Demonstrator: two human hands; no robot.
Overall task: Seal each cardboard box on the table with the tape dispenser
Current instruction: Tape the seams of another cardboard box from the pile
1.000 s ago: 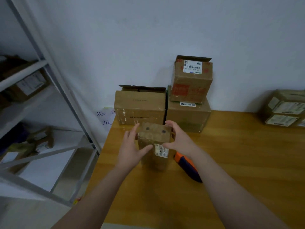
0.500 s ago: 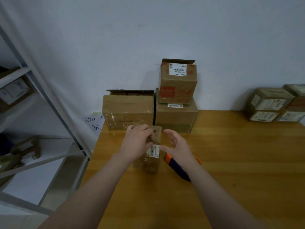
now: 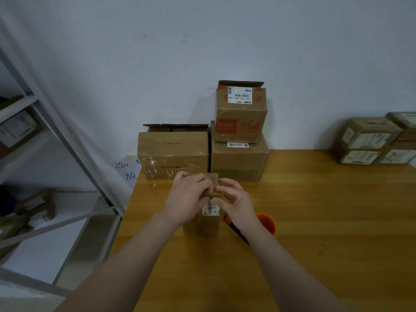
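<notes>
Occlusion of tape dispenser (image 3: 266, 222) by right forearm: only an orange body and a dark lower edge visible, lying on table (image 3: 326, 221) just right of small box (image 3: 203, 224). Position of small box: upright on table, near the left edge, in front of the boxes against the wall. Top face covered almost wholly by both hands; flap condition not discernible. White barcode label partly visible on near side. Grip of left hand (image 3: 188, 198): fingers curled over top and left side of small box, clasping it. Grip of right hand (image 3: 236, 199): fingers bent, thumb and fingertips pinching top right edge of same box. Behind: wide box (image 3: 173, 154) with raised flap, beside stacked boxes (image 3: 239, 140). Side boxes (image 3: 367, 140) at far right, cut off by frame edge. Shelf rack (image 3: 67, 140) at left, contents blurred.
</notes>
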